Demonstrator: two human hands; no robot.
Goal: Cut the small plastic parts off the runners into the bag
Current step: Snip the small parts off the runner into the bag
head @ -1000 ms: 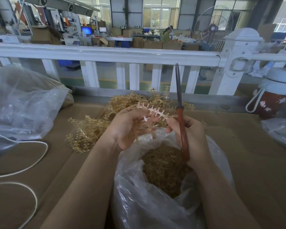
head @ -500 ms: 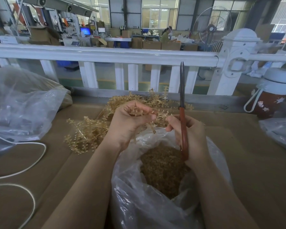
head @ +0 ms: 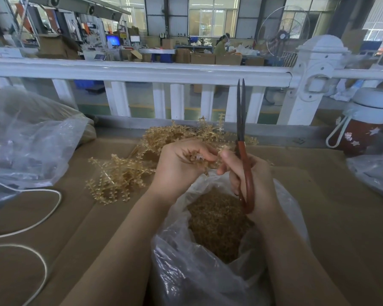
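Hands (head: 181,164) (head: 252,180) hold runner (head: 197,156), scissors (head: 241,129) over bag (head: 186,272).

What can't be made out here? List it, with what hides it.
Head view only:
- Runner in the left hand: curled fingers cover most of it.
- Scissors handle loops: wrapped by the right hand.
- Bag depth: its bottom is cut off by the frame's lower edge.
- Single cut parts: too small.

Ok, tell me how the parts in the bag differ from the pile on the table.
The parts in the bag are loose, small bits heaped in clear plastic; the pile is branched runners with parts on them, lying bare on cardboard. The bag sits nearest the person, under both hands; the pile lies farther back, to the left. Both are the same tan plastic.
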